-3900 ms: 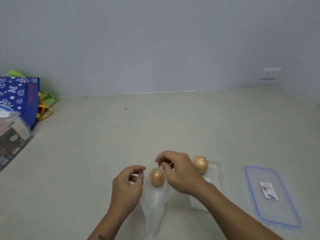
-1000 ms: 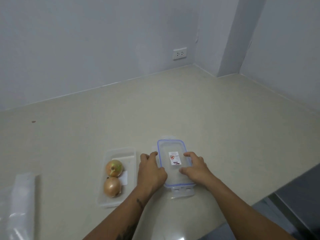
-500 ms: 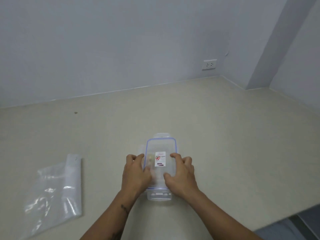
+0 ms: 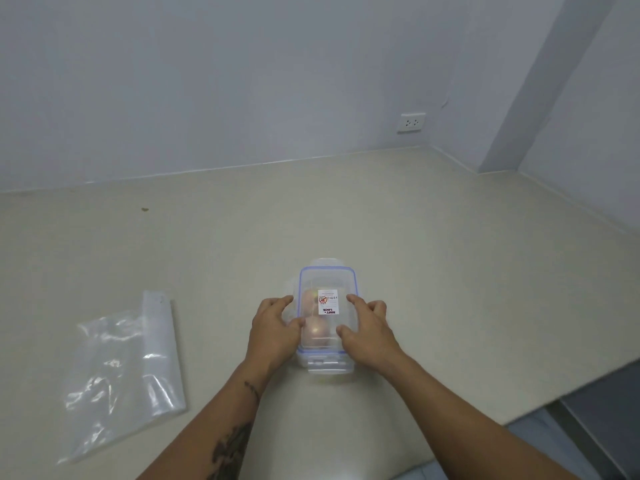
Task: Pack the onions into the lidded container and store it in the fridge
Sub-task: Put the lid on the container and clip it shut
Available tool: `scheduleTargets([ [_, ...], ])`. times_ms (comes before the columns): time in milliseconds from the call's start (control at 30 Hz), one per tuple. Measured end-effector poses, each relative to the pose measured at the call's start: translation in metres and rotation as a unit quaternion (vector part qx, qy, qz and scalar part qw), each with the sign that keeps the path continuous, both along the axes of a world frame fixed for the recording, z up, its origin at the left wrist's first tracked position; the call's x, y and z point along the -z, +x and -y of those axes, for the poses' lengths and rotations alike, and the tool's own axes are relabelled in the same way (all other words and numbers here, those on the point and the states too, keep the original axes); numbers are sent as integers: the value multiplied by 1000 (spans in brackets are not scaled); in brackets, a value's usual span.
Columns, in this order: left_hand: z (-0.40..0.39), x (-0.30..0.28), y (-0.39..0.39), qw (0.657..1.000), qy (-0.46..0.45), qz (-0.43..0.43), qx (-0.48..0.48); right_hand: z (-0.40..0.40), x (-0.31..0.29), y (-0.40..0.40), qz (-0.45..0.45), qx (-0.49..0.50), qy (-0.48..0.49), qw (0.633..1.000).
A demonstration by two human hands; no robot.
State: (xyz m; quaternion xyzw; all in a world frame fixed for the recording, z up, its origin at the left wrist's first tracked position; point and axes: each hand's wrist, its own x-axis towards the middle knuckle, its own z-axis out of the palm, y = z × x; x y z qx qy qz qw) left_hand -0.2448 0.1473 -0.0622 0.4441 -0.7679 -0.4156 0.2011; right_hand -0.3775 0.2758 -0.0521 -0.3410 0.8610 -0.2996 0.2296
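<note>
Head view: a clear container (image 4: pixel 327 367) sits on the beige counter (image 4: pixel 415 237) just below frame centre, with the blue-rimmed lid (image 4: pixel 327 282) laid on top. 2 onions (image 4: pixel 313 329) show through the lid, blurred by the plastic, 1 at 12 o'clock of the other. The left hand (image 4: pixel 273 332) presses at the container's 9 o'clock side, fingers spread and curled onto the lid edge. The right hand (image 4: pixel 369 332) does the same at 3 o'clock, thumb on the lid top. The latch flaps at 6 and 12 o'clock seem unfastened. An empty plastic bag (image 4: pixel 128 372) lies flat at the container's 9 o'clock, well apart. A wall socket (image 4: pixel 411 123) sits at 1 o'clock.
</note>
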Motion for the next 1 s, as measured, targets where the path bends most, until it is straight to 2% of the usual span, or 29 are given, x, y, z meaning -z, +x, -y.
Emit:
scheduleTargets([
  [233,3,3,2,1000,-1,22,10,1,-1,2,-9,2,24,1000],
  [433,11,-3,-5,993,-28,112,32,9,-9,3,-48,-16,81,995],
  [567,13,-2,-3,995,25,87,28,12,-15,1,-36,-27,100,994],
  [733,15,-2,-2,995,48,82,35,7,-13,1,-34,-23,105,994],
  [867,10,-8,-11,992,-7,111,61,17,-17,-5,-56,-2,100,993],
  [1000,8,-12,-19,992,-26,108,62,28,-20,-16,-23,15,70,997],
])
